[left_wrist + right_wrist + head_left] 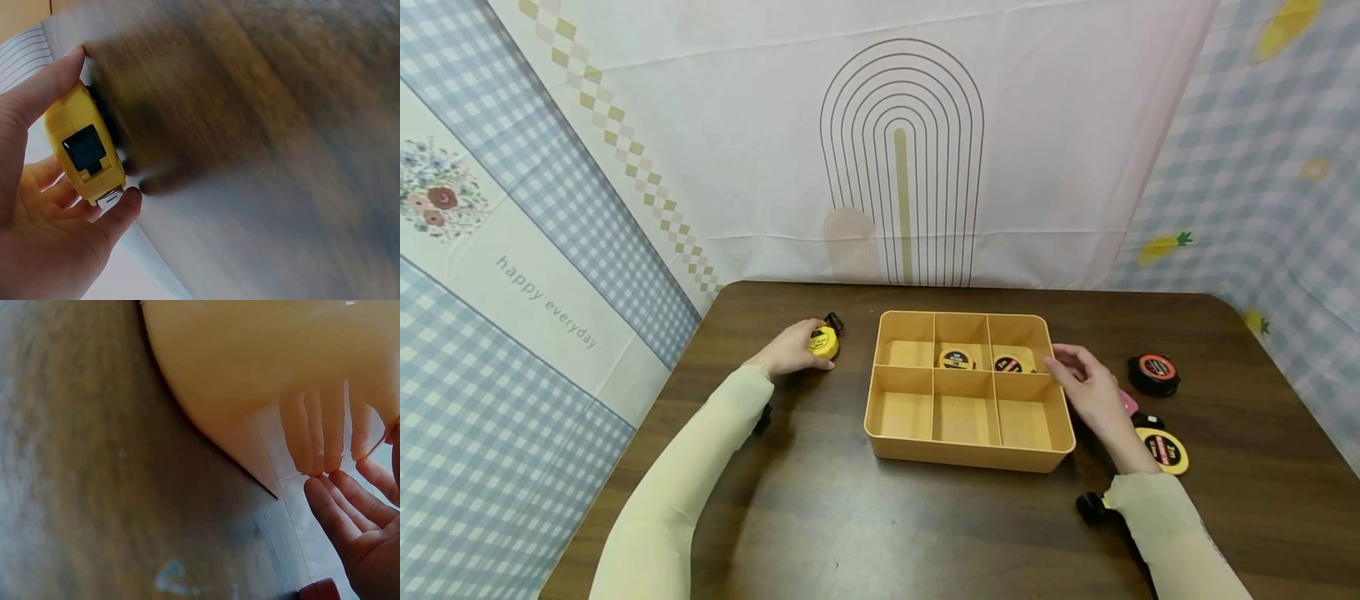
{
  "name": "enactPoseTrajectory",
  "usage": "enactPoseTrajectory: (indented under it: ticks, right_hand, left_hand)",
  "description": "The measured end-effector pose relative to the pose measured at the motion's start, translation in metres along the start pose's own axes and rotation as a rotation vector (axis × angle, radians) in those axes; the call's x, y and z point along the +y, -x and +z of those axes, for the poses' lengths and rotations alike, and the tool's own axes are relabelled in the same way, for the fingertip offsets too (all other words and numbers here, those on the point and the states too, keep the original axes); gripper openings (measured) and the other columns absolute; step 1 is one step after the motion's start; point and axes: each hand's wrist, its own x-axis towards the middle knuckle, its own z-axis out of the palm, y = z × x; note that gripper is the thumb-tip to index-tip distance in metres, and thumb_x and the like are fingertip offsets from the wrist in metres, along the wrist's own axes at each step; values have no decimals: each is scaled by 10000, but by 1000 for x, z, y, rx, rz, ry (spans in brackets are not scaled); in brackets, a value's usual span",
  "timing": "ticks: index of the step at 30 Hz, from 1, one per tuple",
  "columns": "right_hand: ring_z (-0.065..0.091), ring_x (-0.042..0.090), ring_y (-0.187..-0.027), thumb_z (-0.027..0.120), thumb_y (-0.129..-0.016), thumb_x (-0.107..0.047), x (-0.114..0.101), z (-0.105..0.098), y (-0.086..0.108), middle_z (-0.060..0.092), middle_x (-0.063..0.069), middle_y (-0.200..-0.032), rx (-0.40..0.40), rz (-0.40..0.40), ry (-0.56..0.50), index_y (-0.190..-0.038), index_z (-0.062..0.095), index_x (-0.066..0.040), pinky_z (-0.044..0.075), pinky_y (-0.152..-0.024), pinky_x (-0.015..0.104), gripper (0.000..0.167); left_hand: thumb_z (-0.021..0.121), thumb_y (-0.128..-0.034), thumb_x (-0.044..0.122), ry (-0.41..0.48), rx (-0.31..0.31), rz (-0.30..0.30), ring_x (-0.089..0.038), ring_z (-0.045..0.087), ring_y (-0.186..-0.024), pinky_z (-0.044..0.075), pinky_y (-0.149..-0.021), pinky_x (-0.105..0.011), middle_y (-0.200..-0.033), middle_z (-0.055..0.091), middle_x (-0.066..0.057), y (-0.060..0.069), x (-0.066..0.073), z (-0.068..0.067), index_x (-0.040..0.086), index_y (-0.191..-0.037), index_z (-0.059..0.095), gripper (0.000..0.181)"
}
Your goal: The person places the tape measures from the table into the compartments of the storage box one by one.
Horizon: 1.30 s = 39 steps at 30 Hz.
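At the table's left, my left hand (786,347) grips a yellow tape measure (822,343). The left wrist view shows the thumb and fingers of that hand (56,231) around the yellow case (70,119), its dark window facing the camera. A tan six-compartment box (970,456) stands mid-table, one tape measure (957,359) in its back middle compartment and another (1008,364) in its back right. My right hand (1093,396) pinches the box's right wall, thumb at the rim; in the right wrist view this hand's (375,544) fingertips touch the box's outer side (250,356).
Right of the box lie a black tape measure with an orange face (1156,372), a yellow one (1167,451) and a pink item (1128,403) partly behind my right hand. A black object (1092,507) is beside my right sleeve, another (763,420) by the left. Patterned cloth hangs behind the table.
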Motion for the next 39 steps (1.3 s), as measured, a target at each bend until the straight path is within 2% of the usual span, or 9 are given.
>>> enactPoseTrajectory:
  ticks: [6, 15, 25, 31, 39]
  right_hand:
    - [552, 373, -1219, 561, -1031, -420, 0, 0, 0, 566, 236, -1349, -2, -3, 3, -1422, 512, -28, 417, -784, 71, 555]
    - [548, 368, -1225, 564, -1028, -428, 0, -1, 0, 566, 231, -1353, -8, -2, 0, -1423, 510, -27, 415, -789, 71, 566]
    - [545, 373, -1236, 559, -1027, -439, 0, -1, 0, 561, 230, -1361, -15, 5, -2, -1432, 500, -34, 415, -794, 74, 576]
    - [544, 367, -1241, 562, -1027, -434, 0, -1, 0, 564, 225, -1361, -17, 11, 4, -1431, 502, -36, 435, -825, 124, 570]
    - [545, 371, -1236, 560, -1025, -446, -1, -1, -1, 575, 225, -1343, -19, 15, 7, -1433, 502, -44, 438, -808, 121, 576]
  left_hand:
    - [833, -823, 313, -14, -9, -6, -380, 473, -1317, 373, -1115, -510, -1465, 466, -255, 2, 0, -2, -62, -1494, 375, 894]
    - [848, -817, 332, -8, -22, -29, -343, 484, -1311, 382, -1111, -491, -1460, 486, -212, 8, -1, -5, -25, -1493, 392, 890]
    - [843, -820, 334, -6, -31, -23, -328, 522, -1252, 415, -1068, -489, -1406, 528, -194, 14, -5, -9, -20, -1468, 418, 852]
    - [851, -809, 336, -1, -30, -16, -309, 545, -1199, 433, -1037, -483, -1359, 557, -180, 15, -10, -10, -18, -1442, 445, 831]
    - [853, -809, 343, -12, -36, -23, -319, 531, -1238, 420, -1062, -488, -1384, 545, -186, 17, -13, -13, -15, -1451, 441, 843]
